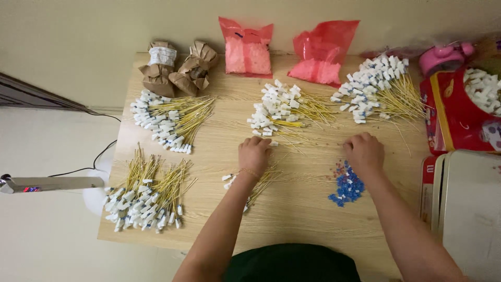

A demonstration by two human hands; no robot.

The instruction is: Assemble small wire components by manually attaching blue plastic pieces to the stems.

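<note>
Nearest us, our left hand (pixel 254 155) rests knuckles up on the pale wooden bench (pixel 308 209), fingers curled under over a loose bundle of thin yellow wires with white plastic ends (pixel 255 183); we cannot tell whether the grip holds anything. Our right hand (pixel 364 151) lies likewise curled at the far edge of a small heap of blue plastic bits (pixel 347 187), its grip hidden too. At near left sits a bundle of finished wires (pixel 146 198). Farther off lie three more heaps: left (pixel 169 121), middle (pixel 282 110), right (pixel 378 89). Against the cream wall stand two crumpled brown paper bundles (pixel 177 68) and two pink plastic bags (pixel 284 49). A red box (pixel 451 112) is cut off at right.
</note>
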